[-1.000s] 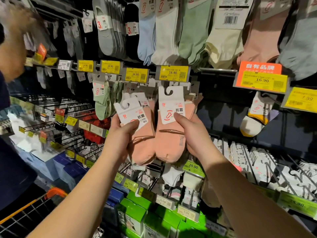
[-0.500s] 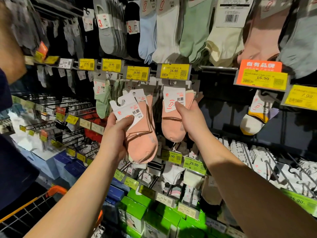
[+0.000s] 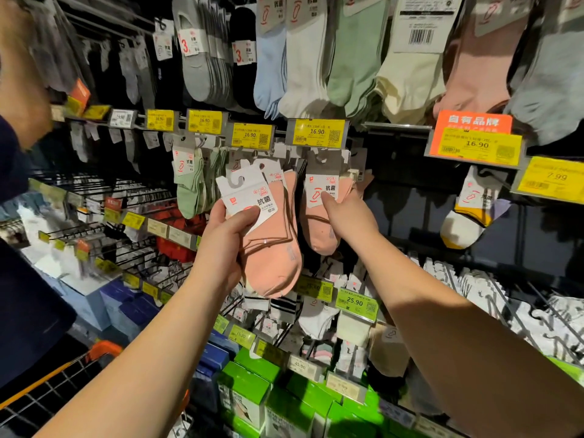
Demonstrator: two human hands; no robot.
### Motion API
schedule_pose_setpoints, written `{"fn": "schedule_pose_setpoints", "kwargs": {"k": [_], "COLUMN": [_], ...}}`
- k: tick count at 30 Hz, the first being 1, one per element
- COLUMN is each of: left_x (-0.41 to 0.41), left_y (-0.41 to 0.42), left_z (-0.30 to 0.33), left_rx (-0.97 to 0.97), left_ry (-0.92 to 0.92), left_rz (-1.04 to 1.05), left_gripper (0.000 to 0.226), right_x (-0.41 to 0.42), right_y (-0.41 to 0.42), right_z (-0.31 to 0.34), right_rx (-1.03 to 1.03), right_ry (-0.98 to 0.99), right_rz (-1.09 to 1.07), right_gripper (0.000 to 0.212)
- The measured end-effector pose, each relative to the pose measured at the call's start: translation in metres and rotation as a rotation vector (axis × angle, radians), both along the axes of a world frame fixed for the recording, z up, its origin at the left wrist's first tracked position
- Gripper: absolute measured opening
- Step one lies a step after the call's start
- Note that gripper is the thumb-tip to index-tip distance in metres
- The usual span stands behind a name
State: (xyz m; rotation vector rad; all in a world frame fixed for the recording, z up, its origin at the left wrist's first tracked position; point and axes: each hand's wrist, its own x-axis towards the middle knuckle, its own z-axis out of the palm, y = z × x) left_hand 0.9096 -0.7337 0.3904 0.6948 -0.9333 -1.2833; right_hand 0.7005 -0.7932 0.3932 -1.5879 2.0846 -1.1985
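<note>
Head view, nearest first: orange-handled wire cart [image 3: 104, 349] low down, well below and left of the left fingers. Bright green boxes [image 3: 243, 393] stacked beneath both hands.

Further up, left hand [image 3: 227, 245] grasping the left pink sock pack [image 3: 275, 257], thumb laid across the white header card, the other fingers curled out of sight behind it. Pack tilted, card hook leaning left and free of any peg, toe hanging down beside the wrist.

Just right of it, right hand [image 3: 347, 216] pinching the right pink sock pack [image 3: 316, 229], thumb tip pressed on the card front, fingers wrapped round the back. Held upright and higher than the other pack, card hook right under the yellow 16.90 price tag [image 3: 317, 133]; on a peg or off it, cannot tell.

Below the right fingers, a green 25.90 tag [image 3: 355, 303] above white socks. Left of the left fingers, pale green socks [image 3: 189, 188] hanging on the same row.

Above both hands, a top row of hanging socks [image 3: 347, 58] in grey, black, blue, white, green, cream and pink. Up and right of the right fingers, an orange sign [image 3: 474, 124]. Far left, a blurred arm of another person [image 3: 19, 74].
</note>
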Motion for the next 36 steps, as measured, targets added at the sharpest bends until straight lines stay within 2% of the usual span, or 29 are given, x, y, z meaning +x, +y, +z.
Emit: {"fn": "schedule_pose_setpoints", "kwargs": {"k": [6, 9, 11, 14, 16, 18, 22, 24, 26, 27, 28, 31, 34, 36], "left_x": [-0.004, -0.003, 0.0, 0.001, -0.001, -0.004, -0.009, -0.011, -0.012, -0.013, -0.013, -0.014, -0.016, -0.015], "left_y": [0.002, 0.003, 0.003, 0.005, 0.006, 0.007, 0.007, 0.006, 0.005, 0.004, 0.002, -0.001, 0.0, -0.002], "left_z": [0.0, -0.002, -0.004, -0.009, -0.012, -0.015, -0.02, -0.023, -0.026, -0.028, -0.03, -0.032, -0.032, -0.032], "left_rx": [0.009, 0.021, 0.031, 0.036, 0.046, 0.058, 0.048, 0.035, 0.025, 0.021, 0.017, -0.002, 0.0, 0.025], "left_ry": [-0.002, -0.01, -0.001, 0.005, 0.002, 0.0, -0.009, -0.035, -0.056, -0.07, -0.095, -0.261, -0.429, -0.454], "left_rz": [-0.015, -0.024, -0.029, -0.035, -0.042, -0.052, -0.074, -0.079, -0.08, -0.078, -0.068, -0.013, 0.065, 0.073], "left_gripper": [0.034, 0.033, 0.035, 0.039, 0.038, 0.038, 0.045, 0.047, 0.05, 0.053, 0.058, 0.076, 0.081, 0.081], "right_x": [-0.003, -0.007, -0.008, -0.001, 0.01, 0.023, 0.039, 0.042, 0.044, 0.045, 0.046, 0.051, 0.053, 0.052], "right_y": [-0.004, 0.005, 0.019, 0.05, 0.072, 0.087, 0.094, 0.092, 0.091, 0.09, 0.089, 0.091, 0.09, 0.087], "right_z": [-0.001, -0.004, -0.006, -0.008, -0.01, -0.013, -0.017, -0.019, -0.022, -0.025, -0.027, -0.032, -0.033, -0.035], "right_rx": [0.063, 0.089, 0.035, -0.15, -0.231, -0.239, -0.129, -0.103, -0.103, -0.104, -0.1, -0.108, -0.109, -0.113], "right_ry": [0.072, 0.031, -0.028, -0.157, -0.273, -0.369, -0.422, -0.458, -0.515, -0.551, -0.581, -0.631, -0.742, -0.833], "right_rz": [-0.03, 0.018, 0.013, 0.021, 0.122, 0.266, 0.446, 0.46, 0.459, 0.467, 0.478, 0.51, 0.527, 0.524], "right_gripper": [0.071, 0.075, 0.073, 0.043, 0.021, 0.017, 0.012, 0.02, 0.045, 0.055, 0.055, 0.026, 0.023, 0.026]}}
